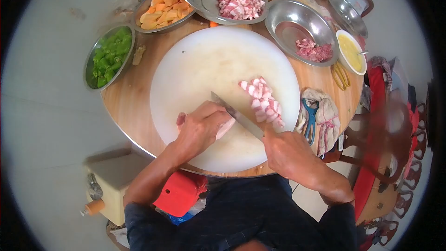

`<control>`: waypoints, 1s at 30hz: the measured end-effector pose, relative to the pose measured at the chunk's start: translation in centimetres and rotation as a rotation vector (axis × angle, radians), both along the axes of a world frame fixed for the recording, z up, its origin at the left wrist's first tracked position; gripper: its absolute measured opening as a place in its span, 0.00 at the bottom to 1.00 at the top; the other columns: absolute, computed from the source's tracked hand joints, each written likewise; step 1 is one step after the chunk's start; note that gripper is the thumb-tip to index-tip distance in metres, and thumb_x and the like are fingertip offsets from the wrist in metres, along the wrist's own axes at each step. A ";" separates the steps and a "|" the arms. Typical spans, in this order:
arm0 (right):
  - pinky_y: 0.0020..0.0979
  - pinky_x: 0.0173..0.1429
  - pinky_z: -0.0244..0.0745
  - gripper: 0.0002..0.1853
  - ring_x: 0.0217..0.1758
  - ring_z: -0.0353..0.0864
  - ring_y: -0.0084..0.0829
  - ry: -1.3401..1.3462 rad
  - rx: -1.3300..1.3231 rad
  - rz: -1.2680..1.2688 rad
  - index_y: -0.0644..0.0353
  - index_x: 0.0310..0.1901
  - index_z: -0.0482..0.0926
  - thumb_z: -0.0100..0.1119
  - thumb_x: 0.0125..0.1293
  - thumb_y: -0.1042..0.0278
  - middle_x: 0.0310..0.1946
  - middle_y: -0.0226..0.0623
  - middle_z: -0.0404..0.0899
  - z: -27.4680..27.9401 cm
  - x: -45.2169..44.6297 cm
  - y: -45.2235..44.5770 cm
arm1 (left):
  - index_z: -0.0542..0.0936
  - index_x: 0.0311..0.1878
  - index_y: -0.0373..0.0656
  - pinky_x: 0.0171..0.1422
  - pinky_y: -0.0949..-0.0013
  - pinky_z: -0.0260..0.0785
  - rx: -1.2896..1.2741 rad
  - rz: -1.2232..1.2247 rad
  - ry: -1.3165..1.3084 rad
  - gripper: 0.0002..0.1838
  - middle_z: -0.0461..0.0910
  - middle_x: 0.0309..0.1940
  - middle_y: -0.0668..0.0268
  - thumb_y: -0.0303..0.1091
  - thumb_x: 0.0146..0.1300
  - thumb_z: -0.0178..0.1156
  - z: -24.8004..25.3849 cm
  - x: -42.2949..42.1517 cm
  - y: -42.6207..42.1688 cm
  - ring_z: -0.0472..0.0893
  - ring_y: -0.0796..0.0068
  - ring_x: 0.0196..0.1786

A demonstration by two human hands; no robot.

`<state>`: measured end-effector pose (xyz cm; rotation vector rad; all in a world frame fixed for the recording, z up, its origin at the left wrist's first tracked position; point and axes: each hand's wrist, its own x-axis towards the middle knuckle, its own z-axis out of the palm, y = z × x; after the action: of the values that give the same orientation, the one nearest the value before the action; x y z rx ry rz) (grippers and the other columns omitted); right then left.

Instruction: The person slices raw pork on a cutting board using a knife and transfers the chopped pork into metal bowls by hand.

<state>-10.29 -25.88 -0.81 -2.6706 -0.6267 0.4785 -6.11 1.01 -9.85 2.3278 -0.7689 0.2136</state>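
A round white cutting board (218, 56) lies on the wooden table in the head view. My left hand (200, 123) is closed over a piece of raw pork (225, 128), which shows on both sides of the fingers. In my right hand (288, 151) is the handle of a kitchen knife (246, 123). Its blade points up and to the left, close beside the pork and my left fingers; whether it touches the meat I cannot tell. To the right of the blade lies a heap of cut pork pieces (263, 101), pink and white.
Metal bowls line the far edge: green peppers (110, 56), orange slices (166, 10), cut pork (240, 2), darker minced-looking meat (314, 50). A white bowl (351, 52) holds yellow liquid. Blue scissors (310, 118) rest on a cloth (328, 118) at right. A red stool (179, 193) stands below.
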 end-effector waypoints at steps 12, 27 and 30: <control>0.51 0.30 0.85 0.12 0.26 0.90 0.58 -0.107 0.189 -0.031 0.77 0.51 0.76 0.56 0.77 0.73 0.23 0.58 0.84 -0.2 0.3 0.6 | 0.91 0.46 0.45 0.45 0.63 0.79 -0.024 -0.002 -0.069 0.17 0.89 0.50 0.66 0.16 0.54 0.70 0.2 -0.5 -0.2 0.88 0.62 0.54; 0.54 0.39 0.87 0.10 0.34 0.91 0.63 0.119 0.077 -0.001 0.78 0.48 0.76 0.58 0.70 0.79 0.29 0.63 0.86 0.8 0.8 0.8 | 0.90 0.46 0.44 0.54 0.60 0.82 0.003 -0.009 -0.028 0.18 0.87 0.51 0.63 0.16 0.52 0.71 -0.1 -0.5 -0.2 0.88 0.61 0.57; 0.55 0.36 0.84 0.08 0.31 0.89 0.64 -0.016 0.191 -0.005 0.76 0.47 0.76 0.58 0.72 0.78 0.26 0.63 0.83 -2.9 3.2 4.1 | 0.90 0.42 0.43 0.49 0.61 0.83 -0.050 -0.021 -0.093 0.12 0.87 0.46 0.67 0.20 0.54 0.75 0.3 0.0 -0.5 0.88 0.63 0.52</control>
<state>-7.04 -21.78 -3.68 -2.4975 -0.6364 0.3765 -6.14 0.53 -9.51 2.2747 -0.8236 0.3297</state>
